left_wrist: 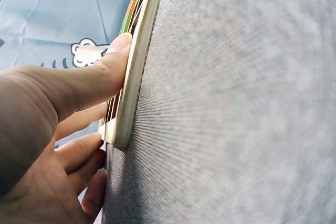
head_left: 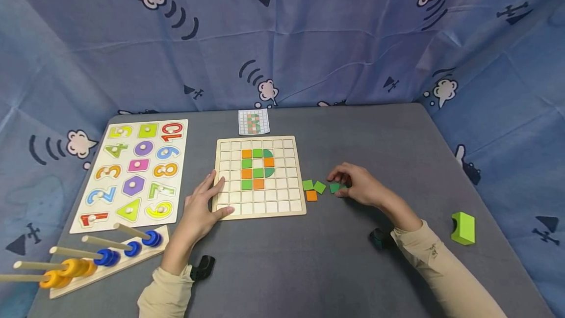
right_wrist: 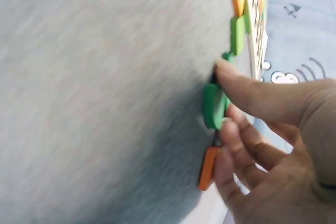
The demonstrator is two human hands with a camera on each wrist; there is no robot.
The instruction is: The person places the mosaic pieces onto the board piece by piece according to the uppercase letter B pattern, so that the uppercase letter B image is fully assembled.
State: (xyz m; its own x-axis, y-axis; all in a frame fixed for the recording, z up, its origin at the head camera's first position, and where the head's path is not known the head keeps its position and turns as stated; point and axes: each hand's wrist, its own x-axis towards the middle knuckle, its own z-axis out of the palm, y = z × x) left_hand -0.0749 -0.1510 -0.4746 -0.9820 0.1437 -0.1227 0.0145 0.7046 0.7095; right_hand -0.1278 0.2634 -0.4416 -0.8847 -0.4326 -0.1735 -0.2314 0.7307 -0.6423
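Note:
My left hand rests at the lower left corner of a wooden grid board. Its thumb lies over the front edge and its fingers along the left side; the left wrist view shows the thumb on the rim. Orange, light green and dark green tiles form a pattern on the board. To the board's right, my right hand bends over dark green tiles. In the right wrist view its thumb and fingertips are close around a rounded green tile, with an orange tile by the fingers.
Light green tiles and an orange tile lie against the board's right side. Behind it is a pattern card. A number puzzle and a peg stacker stand left; a lime block sits far right.

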